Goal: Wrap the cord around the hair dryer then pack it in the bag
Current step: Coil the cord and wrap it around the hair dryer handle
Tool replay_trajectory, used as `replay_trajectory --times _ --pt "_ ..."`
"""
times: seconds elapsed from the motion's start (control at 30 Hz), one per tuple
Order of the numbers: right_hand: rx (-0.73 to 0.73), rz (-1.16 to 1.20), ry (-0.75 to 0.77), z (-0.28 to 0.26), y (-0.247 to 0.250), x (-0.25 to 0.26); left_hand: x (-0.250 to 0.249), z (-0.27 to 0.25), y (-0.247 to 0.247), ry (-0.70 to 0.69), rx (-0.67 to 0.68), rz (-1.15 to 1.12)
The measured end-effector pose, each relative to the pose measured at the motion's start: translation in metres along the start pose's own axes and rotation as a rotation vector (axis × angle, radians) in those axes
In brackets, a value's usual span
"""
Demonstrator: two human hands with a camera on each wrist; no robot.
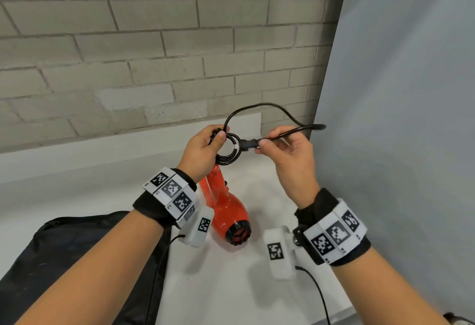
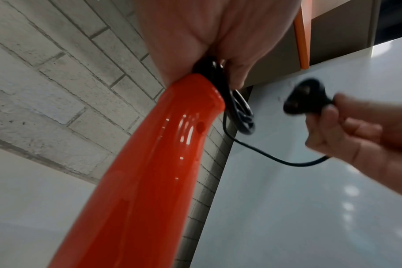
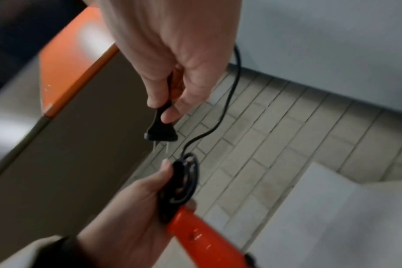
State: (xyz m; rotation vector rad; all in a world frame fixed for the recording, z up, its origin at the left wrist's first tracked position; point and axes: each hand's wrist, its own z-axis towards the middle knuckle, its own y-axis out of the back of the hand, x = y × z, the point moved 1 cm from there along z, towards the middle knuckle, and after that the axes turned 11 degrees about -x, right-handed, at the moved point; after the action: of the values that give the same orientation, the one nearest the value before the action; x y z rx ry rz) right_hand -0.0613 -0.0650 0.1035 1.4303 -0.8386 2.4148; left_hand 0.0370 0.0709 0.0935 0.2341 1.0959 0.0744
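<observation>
The red hair dryer (image 1: 231, 211) hangs nozzle-down above the white table, held up by its handle end (image 2: 172, 145). My left hand (image 1: 205, 147) grips that handle end together with a coil of black cord (image 1: 230, 150) looped there (image 3: 184, 179). My right hand (image 1: 285, 144) pinches the black two-pin plug (image 3: 161, 132) at the cord's free end, right beside the coil. A loose arc of cord (image 1: 257, 108) rises between both hands. The black bag (image 1: 77, 260) lies at the lower left under my left forearm.
A grey brick wall (image 1: 128, 54) stands close behind the table, with a pale panel (image 1: 398, 93) on the right. The white tabletop (image 1: 231, 286) shows below the dryer. An orange-edged shelf (image 3: 64, 72) hangs overhead in the wrist views.
</observation>
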Motion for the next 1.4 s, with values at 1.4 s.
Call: replay_trajectory --times 1.4 --pt "0.306 -0.601 0.226 0.037 -0.023 -0.053 -0.004 0.004 -0.01 0.043 0.231 -0.302"
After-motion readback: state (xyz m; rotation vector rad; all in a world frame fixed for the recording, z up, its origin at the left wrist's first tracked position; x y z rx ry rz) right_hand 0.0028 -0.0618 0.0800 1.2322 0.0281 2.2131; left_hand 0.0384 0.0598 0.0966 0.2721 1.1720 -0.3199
